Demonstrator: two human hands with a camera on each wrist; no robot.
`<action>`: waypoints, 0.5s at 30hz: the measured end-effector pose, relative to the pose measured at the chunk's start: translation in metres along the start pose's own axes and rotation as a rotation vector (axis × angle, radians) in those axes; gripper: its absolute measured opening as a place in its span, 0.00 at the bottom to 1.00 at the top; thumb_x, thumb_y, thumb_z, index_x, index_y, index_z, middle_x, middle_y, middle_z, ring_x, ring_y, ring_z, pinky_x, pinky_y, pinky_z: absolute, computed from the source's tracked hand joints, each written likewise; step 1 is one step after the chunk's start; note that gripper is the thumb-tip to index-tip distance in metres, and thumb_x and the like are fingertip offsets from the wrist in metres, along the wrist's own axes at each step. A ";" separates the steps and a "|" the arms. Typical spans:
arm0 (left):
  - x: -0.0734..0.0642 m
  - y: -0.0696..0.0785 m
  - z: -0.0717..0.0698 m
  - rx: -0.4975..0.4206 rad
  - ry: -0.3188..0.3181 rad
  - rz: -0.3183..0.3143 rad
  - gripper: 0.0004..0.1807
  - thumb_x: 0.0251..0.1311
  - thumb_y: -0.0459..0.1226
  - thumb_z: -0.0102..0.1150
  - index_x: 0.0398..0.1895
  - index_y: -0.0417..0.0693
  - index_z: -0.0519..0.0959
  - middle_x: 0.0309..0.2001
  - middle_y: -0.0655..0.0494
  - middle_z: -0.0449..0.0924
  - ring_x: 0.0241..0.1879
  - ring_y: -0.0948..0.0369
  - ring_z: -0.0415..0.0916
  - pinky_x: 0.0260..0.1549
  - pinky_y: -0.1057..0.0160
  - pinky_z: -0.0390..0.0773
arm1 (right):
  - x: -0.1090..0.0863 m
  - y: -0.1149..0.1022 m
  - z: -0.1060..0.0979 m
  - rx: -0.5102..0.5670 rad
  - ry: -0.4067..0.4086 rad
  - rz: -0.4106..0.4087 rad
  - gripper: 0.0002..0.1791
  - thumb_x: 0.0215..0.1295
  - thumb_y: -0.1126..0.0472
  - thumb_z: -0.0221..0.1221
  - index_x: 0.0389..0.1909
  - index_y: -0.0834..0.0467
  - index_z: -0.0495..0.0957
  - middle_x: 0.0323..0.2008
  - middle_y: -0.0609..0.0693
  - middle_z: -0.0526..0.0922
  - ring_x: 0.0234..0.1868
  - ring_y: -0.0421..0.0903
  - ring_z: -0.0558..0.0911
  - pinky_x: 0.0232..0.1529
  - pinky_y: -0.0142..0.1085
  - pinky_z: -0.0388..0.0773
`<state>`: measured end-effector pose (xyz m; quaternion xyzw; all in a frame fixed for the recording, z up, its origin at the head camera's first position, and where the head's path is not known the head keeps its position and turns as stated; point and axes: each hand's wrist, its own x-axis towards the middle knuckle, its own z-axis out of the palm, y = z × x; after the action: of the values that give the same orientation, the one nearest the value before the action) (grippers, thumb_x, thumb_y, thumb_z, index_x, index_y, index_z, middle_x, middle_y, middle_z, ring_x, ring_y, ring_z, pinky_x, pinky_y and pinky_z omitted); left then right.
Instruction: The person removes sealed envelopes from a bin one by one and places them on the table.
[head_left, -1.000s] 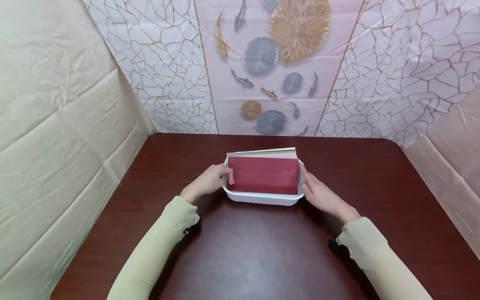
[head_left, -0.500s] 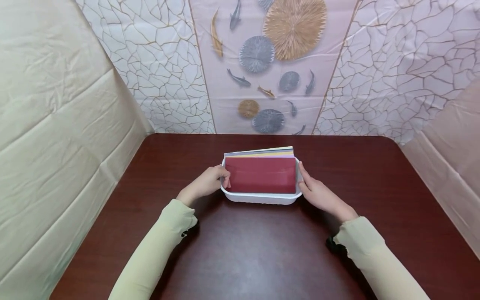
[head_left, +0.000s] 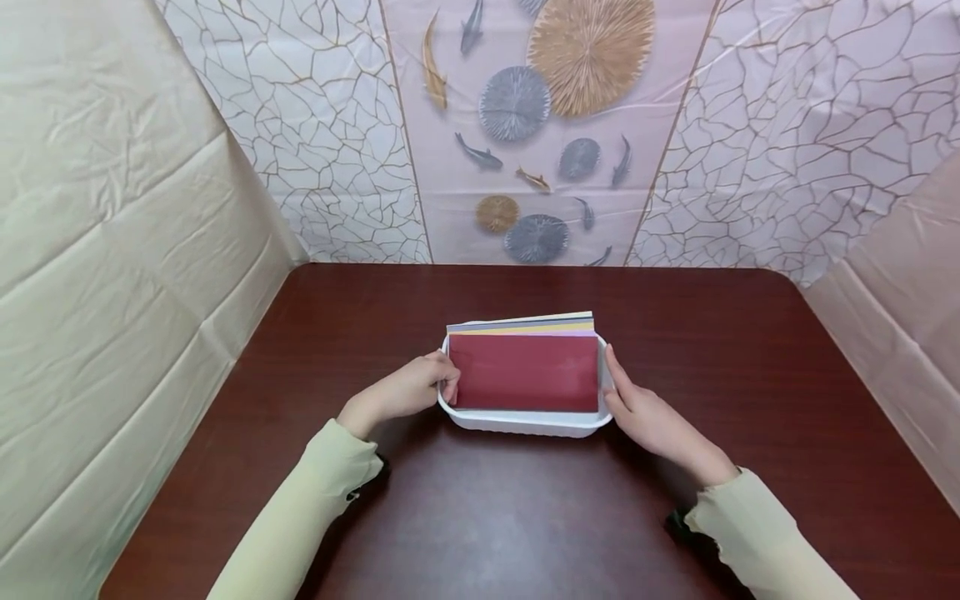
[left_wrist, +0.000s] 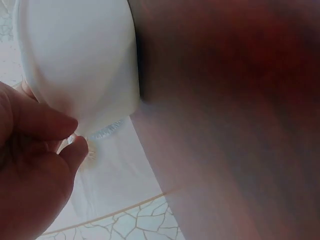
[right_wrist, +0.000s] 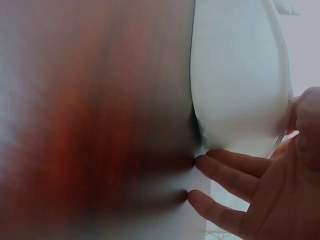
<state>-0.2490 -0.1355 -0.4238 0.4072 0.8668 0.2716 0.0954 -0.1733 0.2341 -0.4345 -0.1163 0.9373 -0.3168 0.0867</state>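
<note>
A white plastic tray (head_left: pixel 525 422) sits on the dark table, holding a stack of flat papers. On top is a dark red rectangular sheet (head_left: pixel 525 372); the edges of lilac, yellow, grey and white sheets (head_left: pixel 532 322) fan out behind it. My left hand (head_left: pixel 408 386) grips the tray's left rim, fingers hooked inside and thumb outside. At the right end, my right hand (head_left: pixel 656 421) holds the rim, index finger stretched along it. In the right wrist view, its other fingers (right_wrist: pixel 225 175) spread below the tray's outer wall.
The reddish-brown table (head_left: pixel 517 517) extends around the tray on all sides. A patterned cloth backdrop (head_left: pixel 345 150) rises behind its far edge, and cream cloth (head_left: pixel 112 250) hangs at the left. More cloth (head_left: pixel 911 275) flanks the right side.
The tray with its papers has come a little toward me in the last half second, both hands moving along with it. Before that, it shows hardly any movement.
</note>
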 end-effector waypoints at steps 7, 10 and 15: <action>-0.019 0.010 0.006 -0.036 -0.027 0.045 0.23 0.51 0.15 0.38 0.20 0.52 0.73 0.32 0.63 0.73 0.40 0.63 0.70 0.41 0.65 0.73 | -0.025 -0.007 0.007 -0.042 0.016 -0.017 0.38 0.80 0.56 0.45 0.80 0.60 0.36 0.71 0.68 0.63 0.60 0.56 0.77 0.56 0.54 0.73; -0.022 0.011 0.007 -0.050 -0.026 0.050 0.23 0.51 0.15 0.38 0.21 0.52 0.73 0.32 0.63 0.73 0.41 0.63 0.70 0.42 0.65 0.73 | -0.029 -0.009 0.008 -0.047 0.026 -0.025 0.39 0.79 0.57 0.47 0.80 0.61 0.38 0.70 0.69 0.65 0.58 0.55 0.79 0.55 0.54 0.74; -0.024 0.009 0.012 -0.030 -0.007 0.043 0.24 0.52 0.15 0.38 0.21 0.53 0.73 0.32 0.64 0.73 0.43 0.64 0.70 0.44 0.64 0.73 | -0.029 -0.009 0.010 -0.051 0.039 -0.030 0.38 0.79 0.56 0.48 0.80 0.61 0.40 0.68 0.70 0.67 0.56 0.55 0.80 0.54 0.54 0.75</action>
<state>-0.2230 -0.1450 -0.4301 0.4251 0.8533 0.2854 0.0985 -0.1415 0.2289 -0.4341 -0.1261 0.9448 -0.2962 0.0609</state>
